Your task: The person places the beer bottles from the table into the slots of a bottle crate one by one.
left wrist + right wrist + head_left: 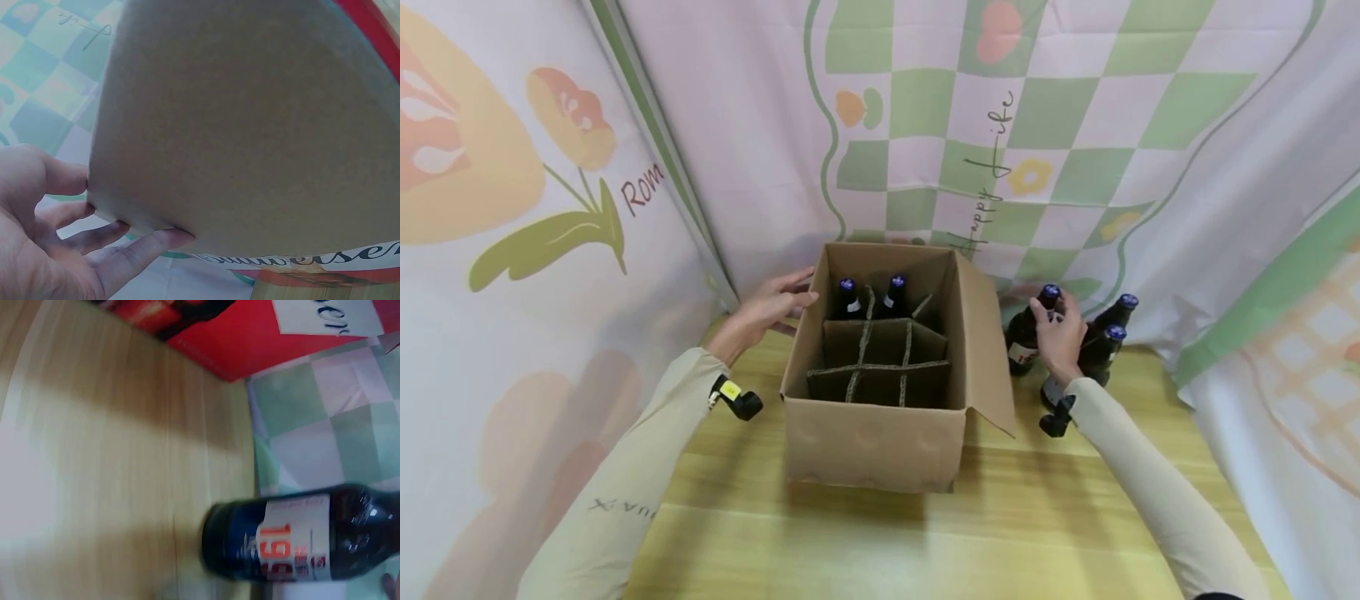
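A cardboard box (874, 442) with its top open stands on the table, with crossed cardboard dividers (880, 365) inside. Two dark beer bottles with blue caps, one on the left (848, 296) and one on the right (895, 296), sit in its far compartments. My left hand (767, 304) rests its lightly bent fingers against the far left edge of the box. To the right of the box, my right hand (1060, 337) pinches the neck of a dark beer bottle (1021, 343). That bottle is upright; its label (294, 540) shows in the right wrist view.
More capped beer bottles stand right of my right hand, among them a far one (1118, 312) and a nearer one (1102, 350), partly hidden by the hand and wrist. A box flap (988, 346) hangs outward toward the bottles. Printed curtains (925, 125) enclose the wooden table (850, 542).
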Demonstrator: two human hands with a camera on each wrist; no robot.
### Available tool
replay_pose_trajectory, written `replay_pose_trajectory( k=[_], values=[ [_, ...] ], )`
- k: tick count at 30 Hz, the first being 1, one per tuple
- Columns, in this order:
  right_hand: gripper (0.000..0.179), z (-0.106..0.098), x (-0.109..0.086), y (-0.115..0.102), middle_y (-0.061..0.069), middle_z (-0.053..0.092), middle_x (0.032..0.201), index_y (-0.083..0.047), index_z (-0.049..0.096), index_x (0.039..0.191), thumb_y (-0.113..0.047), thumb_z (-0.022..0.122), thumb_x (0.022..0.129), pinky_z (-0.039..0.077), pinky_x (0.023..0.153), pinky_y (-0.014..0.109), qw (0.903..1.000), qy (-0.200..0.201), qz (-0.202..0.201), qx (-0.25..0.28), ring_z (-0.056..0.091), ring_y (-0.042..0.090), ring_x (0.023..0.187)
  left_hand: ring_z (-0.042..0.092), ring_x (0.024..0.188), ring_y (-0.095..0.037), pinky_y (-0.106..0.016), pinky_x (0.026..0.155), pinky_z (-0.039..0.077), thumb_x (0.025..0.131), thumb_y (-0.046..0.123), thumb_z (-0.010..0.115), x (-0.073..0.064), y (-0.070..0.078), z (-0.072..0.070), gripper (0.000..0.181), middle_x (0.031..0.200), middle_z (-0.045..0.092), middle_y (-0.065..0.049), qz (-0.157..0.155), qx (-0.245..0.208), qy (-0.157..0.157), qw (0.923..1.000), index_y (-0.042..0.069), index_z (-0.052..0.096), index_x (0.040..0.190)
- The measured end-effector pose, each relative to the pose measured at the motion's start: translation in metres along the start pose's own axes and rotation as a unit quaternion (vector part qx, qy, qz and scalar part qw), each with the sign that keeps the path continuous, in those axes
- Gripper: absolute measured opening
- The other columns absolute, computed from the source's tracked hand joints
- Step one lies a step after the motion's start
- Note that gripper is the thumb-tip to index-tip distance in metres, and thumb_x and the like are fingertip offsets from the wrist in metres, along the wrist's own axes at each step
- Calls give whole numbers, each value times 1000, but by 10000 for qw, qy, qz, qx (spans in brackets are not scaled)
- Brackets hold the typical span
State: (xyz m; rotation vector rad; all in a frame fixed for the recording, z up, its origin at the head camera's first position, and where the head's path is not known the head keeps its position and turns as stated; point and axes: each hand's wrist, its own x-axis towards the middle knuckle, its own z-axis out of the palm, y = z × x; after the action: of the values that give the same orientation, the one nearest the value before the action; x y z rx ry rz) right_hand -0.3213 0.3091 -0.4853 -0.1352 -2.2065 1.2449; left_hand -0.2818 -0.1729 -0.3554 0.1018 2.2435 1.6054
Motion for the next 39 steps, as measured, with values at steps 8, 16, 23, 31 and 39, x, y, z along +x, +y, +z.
replay_pose_trajectory(
  k=[8, 16, 23, 31, 39],
  values=[
    [41, -3, 4, -1, 22, 70, 123, 1, 63, 137, -24, 67, 104, 52, 92, 21, 9987, 20, -494, 141, 67, 17, 107, 62, 107, -25, -34, 78, 61, 107, 23, 58, 1, -1, 3, 67, 164, 43, -14, -14, -131, 105, 9999, 28, 28, 167],
    [42, -3, 4, -4, 23, 72, 122, -1, 63, 138, -24, 69, 103, 43, 81, 11, 9990, -56, -310, 304, 56, -9, 96, 61, 103, -23, -30, 76, 60, 108, 23, 57, 0, 1, 3, 67, 164, 43, -14, 3, -79, 158, 9998, 29, 27, 167],
    [36, -3, 6, -24, 7, 79, 95, 8, 71, 123, -13, 79, 95, 50, 74, 9, 9939, -40, 87, 1102, 65, -7, 83, 63, 99, -22, -28, 73, 60, 108, 21, 56, 0, 3, 2, 67, 163, 44, -16, 38, -17, 215, 9998, 26, 26, 167],
    [17, -14, -1, -37, -1, 80, 87, -5, 79, 111, -9, 78, 94, 49, 66, 9, 9839, -362, 207, 1738, 67, -4, 75, 61, 100, -21, -29, 72, 60, 108, 21, 56, 0, 3, 7, 66, 162, 46, -14, 23, 3, 201, 9998, 26, 28, 167],
    [18, -14, 6, -27, -13, 77, 79, -13, 79, 113, -16, 79, 94, 43, 46, 15, 9771, -793, 748, 1829, 56, 3, 54, 61, 101, -23, -27, 70, 60, 108, 22, 57, -1, 4, 6, 66, 163, 45, -13, 30, -55, 223, 9997, 28, 28, 167]
  ],
)
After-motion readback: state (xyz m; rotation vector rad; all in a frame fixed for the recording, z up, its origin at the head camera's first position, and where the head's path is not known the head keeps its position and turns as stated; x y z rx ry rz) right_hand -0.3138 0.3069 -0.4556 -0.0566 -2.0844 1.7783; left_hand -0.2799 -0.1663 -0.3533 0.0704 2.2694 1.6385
